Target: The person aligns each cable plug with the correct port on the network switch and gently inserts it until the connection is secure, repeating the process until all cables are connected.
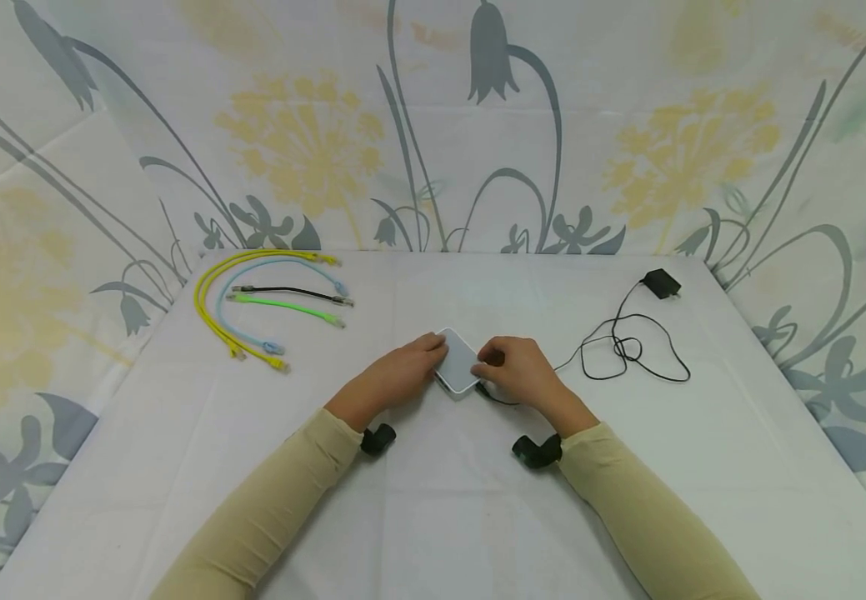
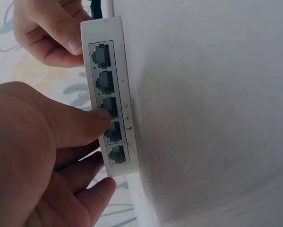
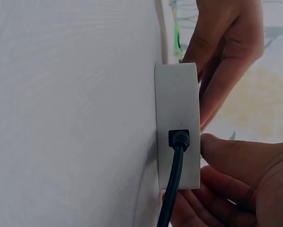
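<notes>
A small white network switch [image 1: 458, 364] lies flat on the table between both hands. My left hand [image 1: 402, 371] grips its left side, the thumb against the row of grey ports [image 2: 109, 82] in the left wrist view. My right hand [image 1: 523, 371] holds the opposite side near a corner, with the thumb at the top edge and other fingers curled at the end. In the right wrist view, a black power plug [image 3: 180, 140] sits in the socket on the switch's side wall. Its cord [image 3: 172, 194] hangs free of the right fingers.
At the back right lies a black power adapter [image 1: 661, 283] with its thin cord [image 1: 620, 337] in loose loops. On the left are yellow cables [image 1: 203, 292], a light blue cable [image 1: 222, 308], a short black cable [image 1: 293, 290] and a green cable [image 1: 282, 305]. Patterned cloth [image 1: 433, 125] rises behind the table.
</notes>
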Action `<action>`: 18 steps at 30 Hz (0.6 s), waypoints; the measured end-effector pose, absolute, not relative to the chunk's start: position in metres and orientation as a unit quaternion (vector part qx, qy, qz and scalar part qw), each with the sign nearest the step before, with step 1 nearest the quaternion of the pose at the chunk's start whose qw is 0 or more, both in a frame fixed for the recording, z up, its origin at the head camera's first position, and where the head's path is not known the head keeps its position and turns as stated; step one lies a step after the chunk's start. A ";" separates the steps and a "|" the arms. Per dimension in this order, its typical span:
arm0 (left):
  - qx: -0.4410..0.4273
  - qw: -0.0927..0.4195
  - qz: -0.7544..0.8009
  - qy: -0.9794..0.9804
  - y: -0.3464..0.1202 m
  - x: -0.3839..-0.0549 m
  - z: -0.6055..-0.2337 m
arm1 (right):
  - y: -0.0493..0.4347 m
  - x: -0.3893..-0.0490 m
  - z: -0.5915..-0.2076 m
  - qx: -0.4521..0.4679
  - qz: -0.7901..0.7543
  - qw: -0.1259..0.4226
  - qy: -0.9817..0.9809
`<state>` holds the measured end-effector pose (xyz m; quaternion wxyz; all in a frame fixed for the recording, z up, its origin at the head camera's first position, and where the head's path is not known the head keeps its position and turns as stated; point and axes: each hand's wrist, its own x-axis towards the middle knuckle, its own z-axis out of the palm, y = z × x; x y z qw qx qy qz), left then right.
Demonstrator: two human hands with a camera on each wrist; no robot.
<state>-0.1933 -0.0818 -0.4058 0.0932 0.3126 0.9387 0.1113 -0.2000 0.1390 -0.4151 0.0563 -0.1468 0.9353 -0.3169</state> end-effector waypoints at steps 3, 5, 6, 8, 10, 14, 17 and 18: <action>0.318 0.100 0.109 0.936 -0.082 -0.195 -0.405 | 0.138 -0.198 -0.415 -0.143 -0.318 0.051 0.936; 0.324 0.104 0.109 0.934 -0.082 -0.197 -0.405 | 0.137 -0.196 -0.414 -0.139 -0.320 0.048 0.936; 0.328 0.105 0.106 0.933 -0.081 -0.199 -0.405 | 0.136 -0.195 -0.413 -0.136 -0.321 0.048 0.936; 0.336 0.105 0.103 0.930 -0.081 -0.201 -0.404 | 0.135 -0.193 -0.413 -0.131 -0.324 0.047 0.936; 0.342 0.104 0.097 0.929 -0.081 -0.203 -0.404 | 0.134 -0.192 -0.412 -0.126 -0.326 0.046 0.936; 0.346 0.111 0.094 0.927 -0.082 -0.205 -0.403 | 0.134 -0.192 -0.413 -0.122 -0.324 0.047 0.937; 0.347 0.114 0.101 0.925 -0.083 -0.205 -0.403 | 0.135 -0.192 -0.414 -0.125 -0.322 0.045 0.937; 0.348 0.114 0.102 0.925 -0.083 -0.205 -0.402 | 0.135 -0.192 -0.414 -0.126 -0.322 0.044 0.937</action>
